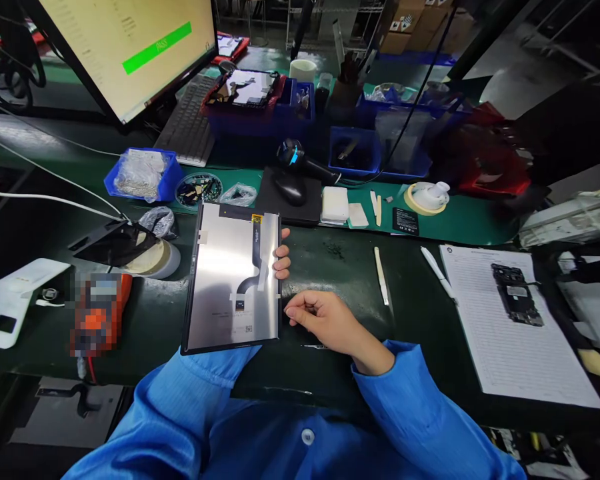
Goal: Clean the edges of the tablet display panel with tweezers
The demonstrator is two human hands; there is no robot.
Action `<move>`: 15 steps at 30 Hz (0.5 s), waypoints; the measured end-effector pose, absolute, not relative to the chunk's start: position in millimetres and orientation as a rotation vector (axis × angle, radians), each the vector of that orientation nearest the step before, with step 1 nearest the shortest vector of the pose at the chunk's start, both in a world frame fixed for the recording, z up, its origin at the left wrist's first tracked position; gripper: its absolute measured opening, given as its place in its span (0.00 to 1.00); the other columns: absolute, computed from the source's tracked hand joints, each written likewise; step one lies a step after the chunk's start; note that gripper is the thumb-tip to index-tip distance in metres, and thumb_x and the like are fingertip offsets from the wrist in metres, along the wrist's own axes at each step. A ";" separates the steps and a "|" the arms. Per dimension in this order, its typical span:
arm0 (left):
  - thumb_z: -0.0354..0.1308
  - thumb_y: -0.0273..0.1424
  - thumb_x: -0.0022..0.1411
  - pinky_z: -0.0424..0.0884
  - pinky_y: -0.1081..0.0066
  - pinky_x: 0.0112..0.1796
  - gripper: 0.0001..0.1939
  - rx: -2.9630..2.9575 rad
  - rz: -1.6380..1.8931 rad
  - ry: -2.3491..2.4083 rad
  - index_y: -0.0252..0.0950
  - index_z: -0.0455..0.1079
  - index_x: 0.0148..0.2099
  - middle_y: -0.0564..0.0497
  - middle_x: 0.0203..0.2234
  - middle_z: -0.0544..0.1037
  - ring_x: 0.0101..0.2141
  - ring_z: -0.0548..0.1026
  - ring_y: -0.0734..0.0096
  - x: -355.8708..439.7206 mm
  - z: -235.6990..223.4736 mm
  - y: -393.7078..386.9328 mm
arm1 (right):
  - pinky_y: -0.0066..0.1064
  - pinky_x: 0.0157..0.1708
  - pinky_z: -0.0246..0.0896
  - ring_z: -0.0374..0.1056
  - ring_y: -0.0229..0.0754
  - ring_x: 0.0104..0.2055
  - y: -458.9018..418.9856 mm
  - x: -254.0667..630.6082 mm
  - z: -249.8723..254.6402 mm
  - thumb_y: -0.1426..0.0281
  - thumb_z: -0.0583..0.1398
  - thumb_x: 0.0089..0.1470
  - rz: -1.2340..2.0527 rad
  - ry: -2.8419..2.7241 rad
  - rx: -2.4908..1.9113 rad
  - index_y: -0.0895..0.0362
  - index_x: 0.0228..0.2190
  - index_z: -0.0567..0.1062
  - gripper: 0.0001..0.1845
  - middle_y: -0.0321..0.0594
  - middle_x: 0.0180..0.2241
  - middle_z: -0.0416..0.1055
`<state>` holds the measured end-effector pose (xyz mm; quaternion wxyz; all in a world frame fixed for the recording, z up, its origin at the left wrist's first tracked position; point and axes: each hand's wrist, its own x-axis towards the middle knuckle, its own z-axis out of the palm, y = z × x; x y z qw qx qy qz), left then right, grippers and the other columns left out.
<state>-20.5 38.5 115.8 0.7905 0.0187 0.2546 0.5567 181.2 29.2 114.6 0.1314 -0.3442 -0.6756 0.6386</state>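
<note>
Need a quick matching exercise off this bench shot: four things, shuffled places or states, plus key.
Things
1. Flat panel
2. Monitor
3. Computer mouse
4. Dark circuit board

Places or states
A. On a black pad
B. Lying on the printed sheet
C. Held in the left hand, silver side showing
D. Lit, with a green bar reading PASS

Pairs: 1-C, 2-D, 3-A, 4-B
</note>
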 end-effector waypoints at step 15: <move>0.37 0.41 0.74 0.51 0.70 0.25 0.27 0.006 1.347 0.688 0.41 0.59 0.69 0.54 0.21 0.61 0.19 0.52 0.74 -28.2 90.6 54.5 | 0.26 0.28 0.62 0.68 0.35 0.26 36.0 198.6 136.3 0.71 0.63 0.60 1.868 -2.338 -0.323 0.58 0.33 0.81 0.06 0.36 0.26 0.76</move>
